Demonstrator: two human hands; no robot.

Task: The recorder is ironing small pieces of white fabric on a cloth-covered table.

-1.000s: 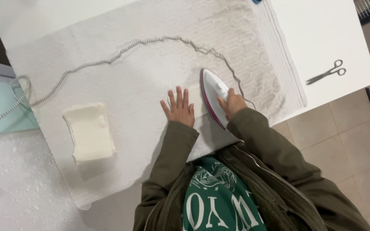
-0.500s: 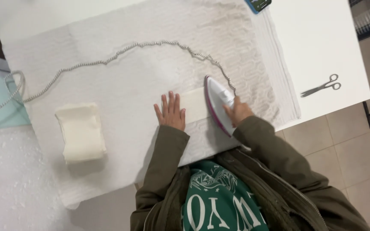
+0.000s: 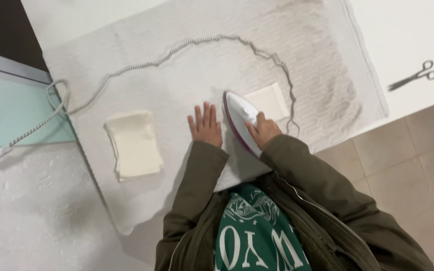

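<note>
The white clothes iron with a magenta-edged soleplate (image 3: 238, 116) stands on the white textured padding cloth (image 3: 177, 90) that covers the tabletop, near the front edge, roughly midway along it. The right hand (image 3: 263, 131) grips the rear of the iron, fingers curled around the handle. A small cream square of fabric (image 3: 267, 100) lies flat just beside the iron, on its far right side; whether the two touch cannot be determined. The left hand (image 3: 206, 125) rests palm-down on the padding cloth just left of the iron, fingers extended and slightly spread. The grey braided power cord (image 3: 177, 50) runs from the iron's rear, loops toward the back edge of the tabletop, then trails off the left edge. A stack of folded cream fabric pieces (image 3: 133, 144) lies toward the front left corner, well apart from the left hand. A pair of metal scissors (image 3: 413, 76) lies on the bare white tabletop (image 3: 403, 30) near the right edge.
</note>
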